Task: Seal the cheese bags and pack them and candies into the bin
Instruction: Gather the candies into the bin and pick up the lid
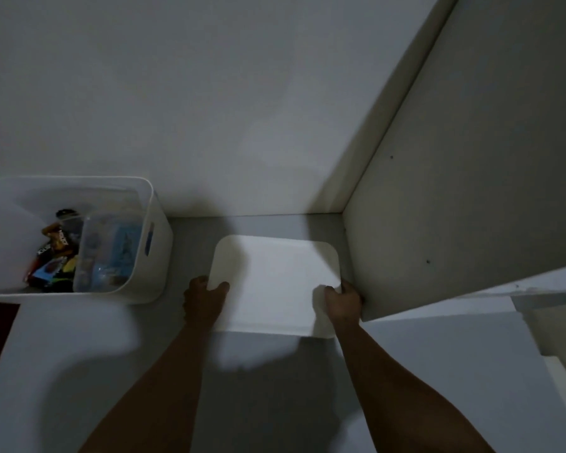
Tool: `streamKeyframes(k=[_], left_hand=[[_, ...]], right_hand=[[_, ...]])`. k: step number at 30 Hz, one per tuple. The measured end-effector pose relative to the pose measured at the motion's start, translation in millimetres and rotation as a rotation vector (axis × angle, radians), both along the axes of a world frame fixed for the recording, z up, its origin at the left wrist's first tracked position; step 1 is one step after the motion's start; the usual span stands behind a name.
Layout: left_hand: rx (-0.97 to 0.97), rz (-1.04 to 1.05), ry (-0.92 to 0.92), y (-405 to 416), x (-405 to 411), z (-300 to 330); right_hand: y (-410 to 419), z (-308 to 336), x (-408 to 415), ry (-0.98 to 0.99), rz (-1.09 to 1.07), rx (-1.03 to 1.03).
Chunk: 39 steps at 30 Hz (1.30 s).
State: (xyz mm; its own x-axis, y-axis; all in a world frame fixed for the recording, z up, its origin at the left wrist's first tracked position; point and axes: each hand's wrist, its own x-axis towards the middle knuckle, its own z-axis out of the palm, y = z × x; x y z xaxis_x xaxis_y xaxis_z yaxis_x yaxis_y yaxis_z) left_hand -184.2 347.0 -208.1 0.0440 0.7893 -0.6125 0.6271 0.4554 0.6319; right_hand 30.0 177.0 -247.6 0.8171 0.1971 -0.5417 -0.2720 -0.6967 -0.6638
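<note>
A white bin [275,282] with a flat white lid sits on a grey shelf, close to the right-hand wall panel. My left hand [205,297] grips its near left edge, thumb on top of the lid. My right hand [342,300] grips its near right edge, fingers curled over the lid. At the left stands a second white bin [159,237], open, holding candy wrappers [54,253] and a clear plastic container [107,253]. No cheese bags are visible.
A white back wall [242,109] closes the shelf behind, and a white side panel [471,191] closes it on the right. The grey shelf surface [193,230] shows between the two bins. The scene is dim.
</note>
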Motion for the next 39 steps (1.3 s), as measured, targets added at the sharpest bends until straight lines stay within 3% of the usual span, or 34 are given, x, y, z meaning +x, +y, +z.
streamKeyframes(k=[5,13,18,22,26,31,39], left_hand=[[0.066,-0.021,-0.002,-3,-23,-23],[0.233,-0.151,-0.141,6,-17,90],[0.331,-0.209,-0.191,34,-28,151],[0.397,-0.203,-0.264,62,-54,195],[0.460,-0.191,-0.291,98,-97,223],[0.503,-0.163,-0.282,136,-166,238],[0.472,-0.056,-0.233,179,-268,213]], right_hand=[[-3,13,-1,0.002,-0.048,0.071],[5,91,-9,-0.169,-0.019,0.120],[19,106,7,-0.243,-0.069,0.193],[44,204,-44,-0.312,-0.111,0.272],[74,247,-83,-0.343,-0.113,0.340],[118,267,-141,-0.331,-0.049,0.413],[189,248,-224,-0.235,0.054,0.458]])
